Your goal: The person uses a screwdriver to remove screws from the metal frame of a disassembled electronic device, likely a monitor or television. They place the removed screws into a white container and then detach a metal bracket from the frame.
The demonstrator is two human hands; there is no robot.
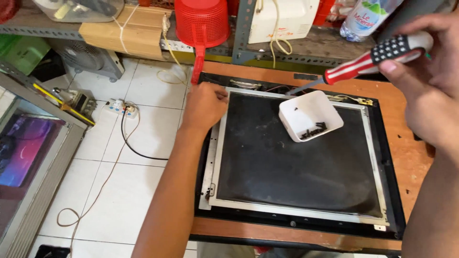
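Left hand (204,106) presses fingertips on the far left corner of the dark metal-framed flat display panel (287,162), steadying it on the wooden table (411,157). Right hand (428,81) grips a red-white striped screwdriver (368,61), tip by the small white square tray of black screws (311,116).

The person's body shows only as two arms and two hands. Both forearms are bare: no sleeve, cuff or glove reaches into view on either. The left hand (204,106) wears no ring, watch or band at the wrist, and its long forearm is uncovered right down to the near edge. The right hand (430,86), larger and partly cut off at the right edge, is likewise bare, with short, unpainted fingernails.
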